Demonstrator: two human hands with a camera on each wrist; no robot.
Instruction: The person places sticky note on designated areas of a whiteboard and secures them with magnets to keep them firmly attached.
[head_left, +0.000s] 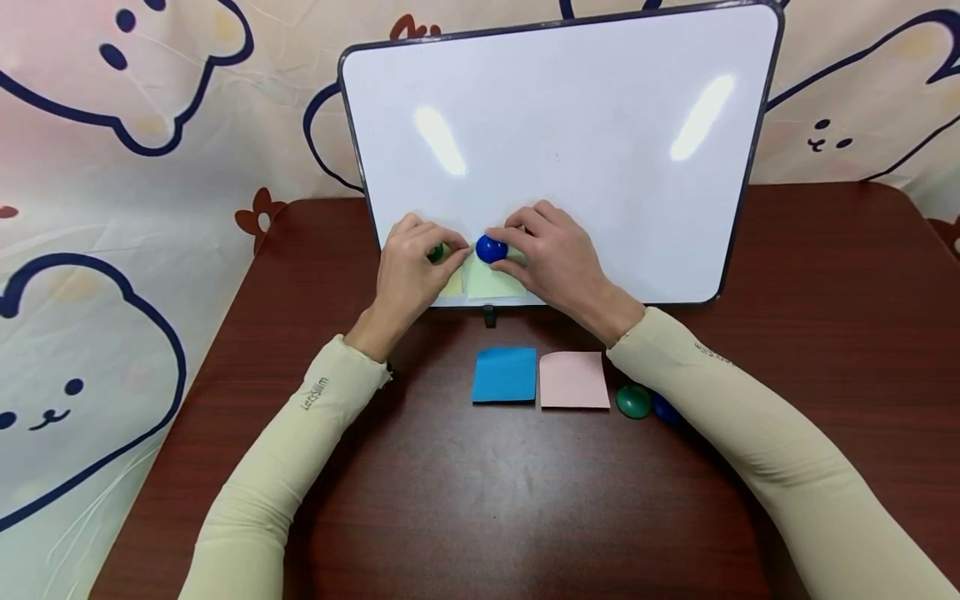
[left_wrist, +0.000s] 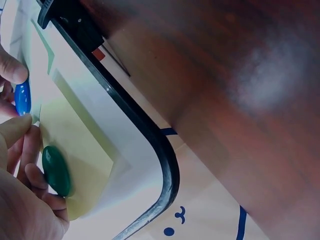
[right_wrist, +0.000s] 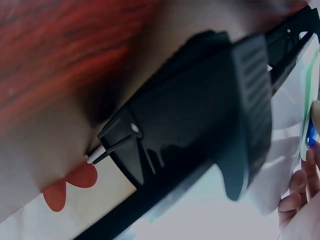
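On the lower part of the whiteboard [head_left: 585, 150], my right hand [head_left: 558, 250] holds a round blue magnet [head_left: 491, 249] between thumb and fingers, over the top of a pale green sticky note [head_left: 493, 282]. My left hand [head_left: 408, 258] pinches that note's upper left corner with thumb and forefinger, close beside the magnet. Under the left hand, a yellow sticky note [left_wrist: 85, 150] lies on the board with a green magnet [left_wrist: 56, 171] near its edge. The left fingers partly cover both in the head view. The right wrist view catches only part of the right hand [right_wrist: 305, 200].
A blue sticky note [head_left: 505, 375] and a pink one [head_left: 574, 380] lie on the brown table [head_left: 450, 500]. Right of them sit a green magnet [head_left: 633, 402] and a blue magnet [head_left: 664, 409], partly hidden by the right sleeve. A black stand clip [head_left: 490, 316] holds the board's bottom edge.
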